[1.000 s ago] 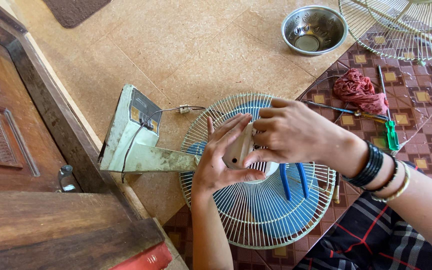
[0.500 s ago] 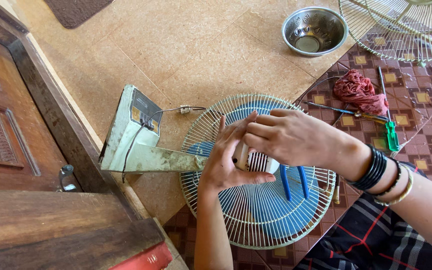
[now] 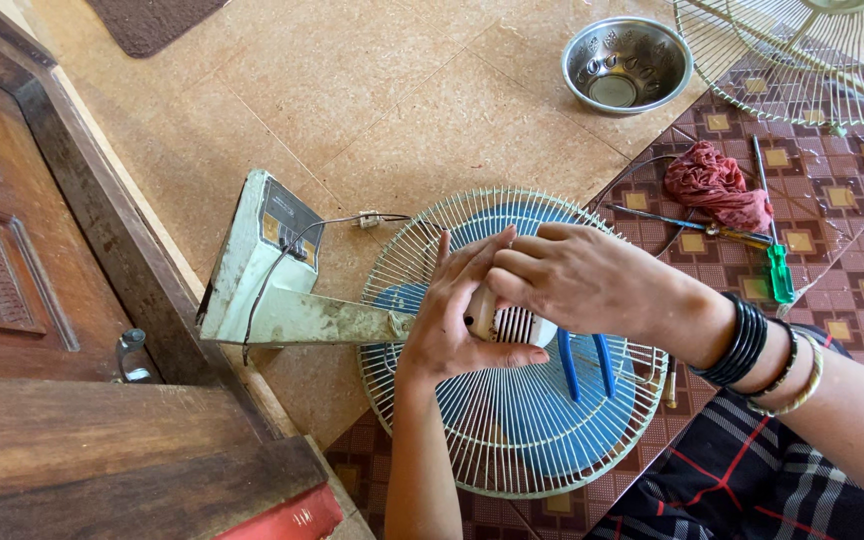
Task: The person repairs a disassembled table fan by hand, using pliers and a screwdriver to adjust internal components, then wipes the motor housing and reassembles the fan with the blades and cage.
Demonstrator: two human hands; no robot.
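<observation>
The ribbed motor housing is being clamped between left hand and right hand fingers; seemingly rigid, light, best gripped along ribs beneath fingertips.

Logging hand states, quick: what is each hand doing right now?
Left hand: closed around the fan's white motor housing.
Right hand: fingers curled over the same motor housing, gripping it from above.

The floor bears a fan, steel bowl, red rag and screwdriver.
</observation>
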